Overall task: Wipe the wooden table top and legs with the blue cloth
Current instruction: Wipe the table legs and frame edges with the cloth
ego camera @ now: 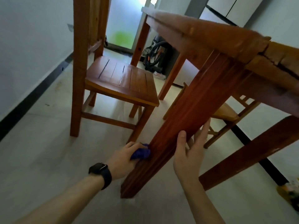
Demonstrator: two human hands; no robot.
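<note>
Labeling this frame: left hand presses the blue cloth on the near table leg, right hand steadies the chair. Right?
Not quite. In the head view the right hand steadies the same table leg, not the chair. The left hand does press the blue cloth on that leg.

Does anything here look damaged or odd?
Yes. The table top has a dark jagged crack along its edge near the corner above the leg being wiped. The chair seat also shows dark gaps between its slats.
</note>
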